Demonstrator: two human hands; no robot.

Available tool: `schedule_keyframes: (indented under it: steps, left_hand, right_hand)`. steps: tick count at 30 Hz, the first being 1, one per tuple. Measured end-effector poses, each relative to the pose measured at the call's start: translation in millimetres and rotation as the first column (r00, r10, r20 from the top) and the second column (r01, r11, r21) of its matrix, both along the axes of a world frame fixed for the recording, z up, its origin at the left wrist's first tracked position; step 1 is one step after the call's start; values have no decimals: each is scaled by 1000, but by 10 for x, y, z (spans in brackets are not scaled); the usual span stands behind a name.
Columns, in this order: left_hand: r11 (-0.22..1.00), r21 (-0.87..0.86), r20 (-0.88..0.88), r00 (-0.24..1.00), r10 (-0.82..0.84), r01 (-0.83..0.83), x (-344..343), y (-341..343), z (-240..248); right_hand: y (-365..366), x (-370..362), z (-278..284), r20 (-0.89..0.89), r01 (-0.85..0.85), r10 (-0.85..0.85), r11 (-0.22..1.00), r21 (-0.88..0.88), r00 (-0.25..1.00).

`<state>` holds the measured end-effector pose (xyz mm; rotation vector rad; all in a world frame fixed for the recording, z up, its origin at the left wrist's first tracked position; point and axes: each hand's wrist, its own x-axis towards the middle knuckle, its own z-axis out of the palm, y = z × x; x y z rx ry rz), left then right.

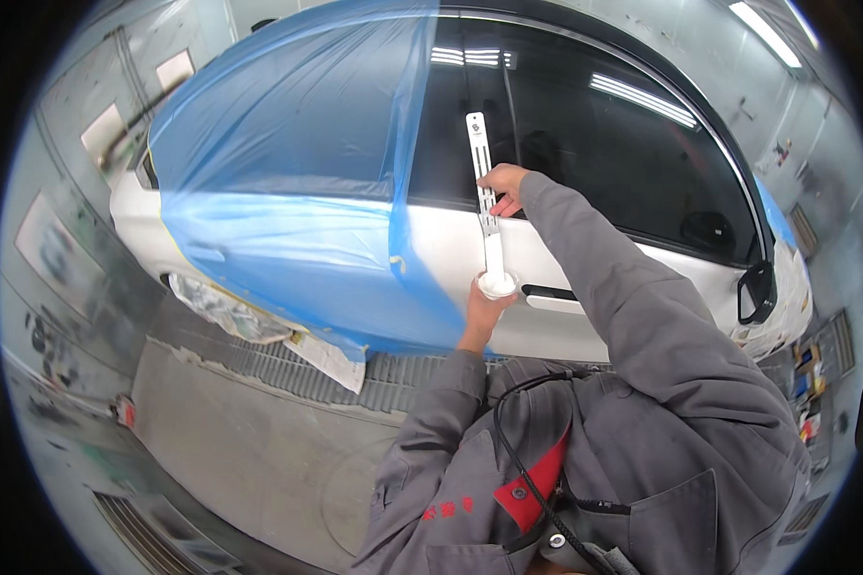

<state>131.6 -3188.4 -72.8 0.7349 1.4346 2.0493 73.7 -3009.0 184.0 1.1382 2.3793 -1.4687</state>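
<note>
My left hand is closed round a small round cup with white contents. A long white paint mixing stick with dark slots and markings stands nearly upright, its lower end in the cup. Higher up, my right hand pinches the stick about its middle. Both hands are in front of the white car door, near its dark handle recess. Whether the cup touches the door, I cannot tell.
Blue masking film covers the car's left part. A dark window reflects ceiling lights, and a side mirror juts out on the right. Wrapped wheel covering and floor grating lie below.
</note>
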Motion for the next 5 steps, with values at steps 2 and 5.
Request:
schedule_keyframes:
  steps: [2, 5]
  left_hand:
    - [1000, -2, -9, 1000, -1, 1, -19, -8, 28]
    - [997, -79, -51, 999, -10, 6, -79, 20, 31]
  right_hand:
    - [13, -27, -19, 4, -18, 18, 1000, 12, 1000]
    - [63, -71, -75, -10, 4, -4, 1000, -16, 1000]
